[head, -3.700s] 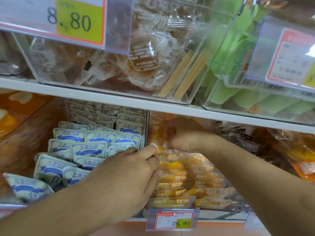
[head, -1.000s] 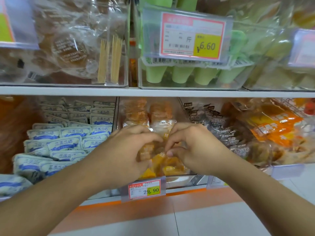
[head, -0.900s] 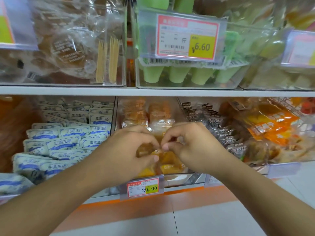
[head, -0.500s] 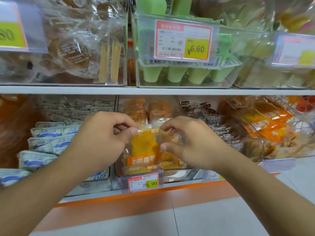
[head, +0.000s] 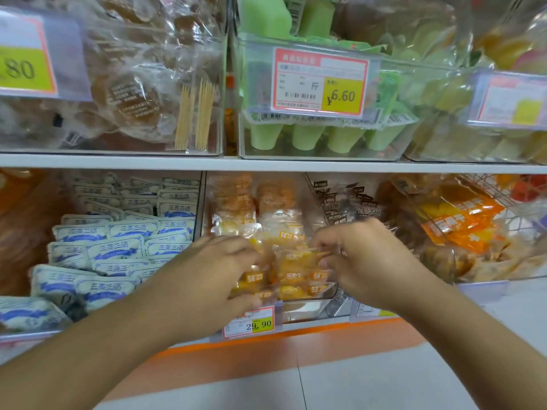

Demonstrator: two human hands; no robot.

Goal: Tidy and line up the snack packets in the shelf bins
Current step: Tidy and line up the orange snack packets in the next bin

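Both hands lowered the yellow packets (head: pixel 299 263) into bin | left hand (head: pixel 207 279), right hand (head: pixel 364 261) grip pinches them | tag (head: pixel 250 322) "29.90"

- The fingertips of the left hand (head: pixel 213 273) and right hand (head: pixel 364 261) are blurred, so the grip cannot be told.
- The yellow packets (head: pixel 299 270) are partly covered.
- The left price tag (head: pixel 26 66) is cut off.

A single head-worn camera faces a white shop shelf (head: pixel 266 165) straight on and close, tilted slightly downward. Clear plastic bins (head: pixel 296 143) of the upper row fill the top of the view, the lower row sits mid-frame, and grey floor tiles (head: pixel 355 386) show along the bottom.
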